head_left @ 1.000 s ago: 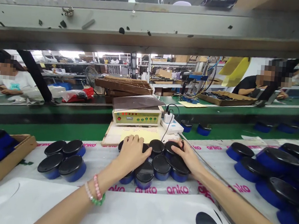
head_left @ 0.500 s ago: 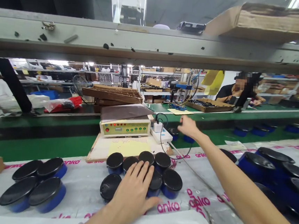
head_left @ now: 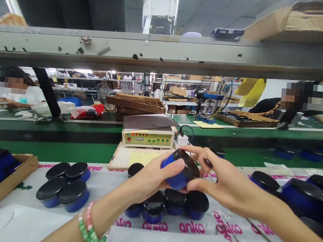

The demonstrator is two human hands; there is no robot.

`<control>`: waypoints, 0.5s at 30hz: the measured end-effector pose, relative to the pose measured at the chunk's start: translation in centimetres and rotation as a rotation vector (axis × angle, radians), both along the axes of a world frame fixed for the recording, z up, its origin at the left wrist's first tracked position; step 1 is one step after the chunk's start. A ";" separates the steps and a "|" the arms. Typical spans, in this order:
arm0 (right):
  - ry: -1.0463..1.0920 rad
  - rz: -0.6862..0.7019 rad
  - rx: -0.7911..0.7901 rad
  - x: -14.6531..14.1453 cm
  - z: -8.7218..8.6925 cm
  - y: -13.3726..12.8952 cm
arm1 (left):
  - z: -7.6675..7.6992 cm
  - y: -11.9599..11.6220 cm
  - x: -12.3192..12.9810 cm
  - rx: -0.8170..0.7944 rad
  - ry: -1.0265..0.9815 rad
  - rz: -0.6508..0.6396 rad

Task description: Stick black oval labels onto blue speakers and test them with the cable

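Observation:
My left hand (head_left: 152, 180) and my right hand (head_left: 221, 182) together hold a blue round container with a black glossy lid (head_left: 180, 170), tilted, above the white printed sheet (head_left: 99, 181). A small dark piece (head_left: 208, 162) shows at my right fingertips; I cannot tell what it is. Just below the hands stands a cluster of matching containers (head_left: 174, 201), partly hidden by my wrists. Another (head_left: 135, 169) stands to the left, near the tester's base board. A beaded bracelet (head_left: 89, 229) circles my left wrist.
Several containers (head_left: 74, 195) stand to the left, beside a cardboard tray (head_left: 6, 177) of more. Larger containers (head_left: 307, 197) crowd the right. An electronic control box (head_left: 148, 138) sits ahead. A grey metal beam (head_left: 128, 50) crosses above. Co-workers sit beyond a green conveyor (head_left: 48, 148).
My right hand has come back from reaching beyond the sheet. Both hands have lifted one container off the cluster and hold it tilted. My view has shifted slightly.

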State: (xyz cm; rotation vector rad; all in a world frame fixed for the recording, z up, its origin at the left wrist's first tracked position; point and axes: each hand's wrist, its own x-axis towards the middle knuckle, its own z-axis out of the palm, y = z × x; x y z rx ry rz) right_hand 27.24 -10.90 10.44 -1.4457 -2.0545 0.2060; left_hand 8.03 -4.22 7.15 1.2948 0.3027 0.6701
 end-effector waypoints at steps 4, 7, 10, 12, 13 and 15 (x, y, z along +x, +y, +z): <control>-0.086 -0.048 0.263 -3.5 -0.2 -4.0 | -0.7 -1.8 -2.0 -0.264 -0.043 0.026; -0.132 0.091 0.327 -4.8 -0.8 -5.2 | -1.0 -3.2 -3.6 -0.402 -0.092 0.109; -0.156 0.096 0.460 -5.8 -1.8 -5.5 | -0.9 -4.3 -4.6 -0.386 -0.136 0.079; -0.157 0.070 0.529 -6.3 -2.4 -5.4 | -0.9 -4.9 -5.1 -0.330 -0.140 0.053; -0.166 0.067 0.552 -6.5 -2.6 -5.5 | -0.9 -5.2 -5.2 -0.302 -0.133 0.057; -0.211 0.078 0.573 -6.7 -2.8 -5.5 | -1.0 -5.6 -5.5 -0.239 -0.106 0.102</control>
